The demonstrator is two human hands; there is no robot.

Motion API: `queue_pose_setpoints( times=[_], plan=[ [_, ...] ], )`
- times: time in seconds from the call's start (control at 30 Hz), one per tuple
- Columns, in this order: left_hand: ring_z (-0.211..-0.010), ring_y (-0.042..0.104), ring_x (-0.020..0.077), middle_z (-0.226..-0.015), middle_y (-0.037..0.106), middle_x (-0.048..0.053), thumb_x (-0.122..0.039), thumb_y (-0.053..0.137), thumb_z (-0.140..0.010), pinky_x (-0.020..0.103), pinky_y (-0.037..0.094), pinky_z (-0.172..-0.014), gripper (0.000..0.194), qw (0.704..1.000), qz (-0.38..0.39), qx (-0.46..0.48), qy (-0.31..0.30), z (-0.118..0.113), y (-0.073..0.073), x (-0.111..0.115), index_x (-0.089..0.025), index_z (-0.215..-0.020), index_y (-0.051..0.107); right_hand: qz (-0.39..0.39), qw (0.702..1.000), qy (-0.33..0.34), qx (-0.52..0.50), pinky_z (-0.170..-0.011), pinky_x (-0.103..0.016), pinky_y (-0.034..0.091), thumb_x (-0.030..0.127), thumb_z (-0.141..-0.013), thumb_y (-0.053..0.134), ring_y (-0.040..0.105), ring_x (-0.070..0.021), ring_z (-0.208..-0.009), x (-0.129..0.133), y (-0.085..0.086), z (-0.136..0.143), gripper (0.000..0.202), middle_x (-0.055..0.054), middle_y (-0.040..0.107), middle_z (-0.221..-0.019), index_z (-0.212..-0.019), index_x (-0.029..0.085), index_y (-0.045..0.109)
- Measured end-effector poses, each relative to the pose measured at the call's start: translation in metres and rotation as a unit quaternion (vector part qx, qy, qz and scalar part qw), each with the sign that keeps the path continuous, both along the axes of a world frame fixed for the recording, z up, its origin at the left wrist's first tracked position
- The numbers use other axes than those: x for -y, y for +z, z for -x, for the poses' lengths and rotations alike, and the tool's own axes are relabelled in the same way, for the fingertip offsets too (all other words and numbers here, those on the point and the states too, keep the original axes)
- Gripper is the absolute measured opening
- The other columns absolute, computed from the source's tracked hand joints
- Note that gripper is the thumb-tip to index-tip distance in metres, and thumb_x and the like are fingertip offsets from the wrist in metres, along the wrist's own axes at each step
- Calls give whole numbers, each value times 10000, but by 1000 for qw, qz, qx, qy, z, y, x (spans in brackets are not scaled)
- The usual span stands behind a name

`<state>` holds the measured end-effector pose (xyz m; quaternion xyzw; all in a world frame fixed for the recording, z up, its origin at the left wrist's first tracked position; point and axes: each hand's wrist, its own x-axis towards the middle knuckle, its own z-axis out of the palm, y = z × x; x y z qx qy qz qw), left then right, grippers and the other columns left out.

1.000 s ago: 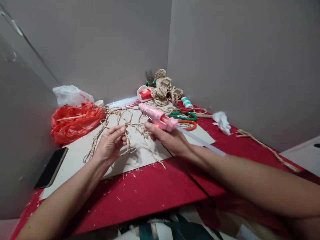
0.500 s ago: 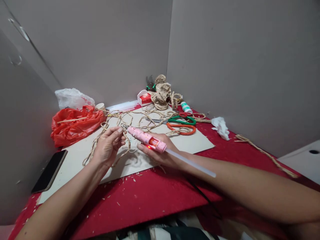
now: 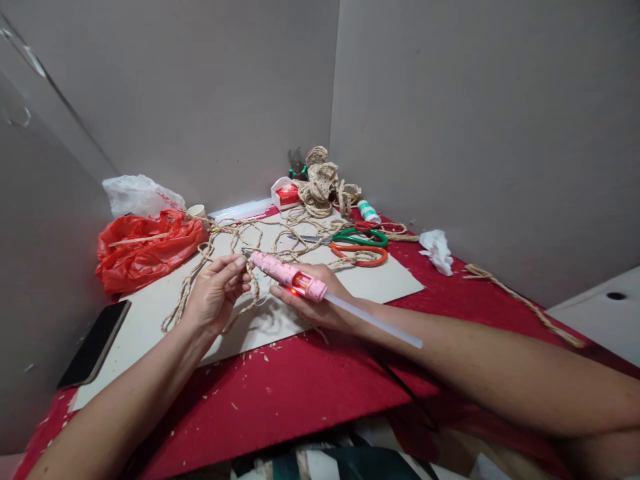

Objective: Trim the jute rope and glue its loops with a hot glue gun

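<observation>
A pink hot glue gun (image 3: 277, 268) is gripped in my right hand (image 3: 320, 303). A clear glue stick (image 3: 375, 321) juts from its back end, and a small red light glows on its side. Its metal tip meets the pinched thumb and fingers of my left hand (image 3: 220, 287). Those fingers are closed on braided straw rope (image 3: 253, 287), which hangs below them in a loop; the exact spot at the tip is hidden. More of the rope lies in loose loops over the white board beneath.
Green- and orange-handled scissors (image 3: 360, 247) lie beyond my right hand. A red plastic bag (image 3: 145, 257) and a phone (image 3: 95, 343) are at left. Rope coils (image 3: 320, 187), a red box (image 3: 286, 194) and crumpled tissue (image 3: 437, 252) stand farther back. A dark cable (image 3: 405, 390) runs under my right forearm.
The whole view has shifted slightly, so things appear a little farther left. Both hands keep nearly the same pose, with the glue gun's tip still at my left fingers.
</observation>
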<state>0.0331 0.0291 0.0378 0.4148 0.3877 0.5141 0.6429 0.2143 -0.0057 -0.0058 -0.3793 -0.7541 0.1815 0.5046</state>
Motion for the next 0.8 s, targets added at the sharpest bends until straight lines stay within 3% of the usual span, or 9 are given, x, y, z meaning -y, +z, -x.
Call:
queue_pose_setpoints(
  times=[0.5,0.8],
  plan=[
    [-515,609,76,-612,662,-13,-171,863,-540,159,523,-483,303,1000,6,-2,3,-2,2,1,-112,-777,684,-33,999,11,-26,-489,-238,313,310,-854,586,347,-85,-501,0,1,1,300,50,397,-576,-635,200,412],
    [-519,603,74,-603,651,-17,-168,862,-540,160,515,-495,303,1000,7,2,3,-2,3,3,-114,-780,684,-10,1000,2,-22,-495,-227,322,326,-853,580,351,-77,-502,1,2,1,306,53,395,-571,-630,195,416]
  ],
)
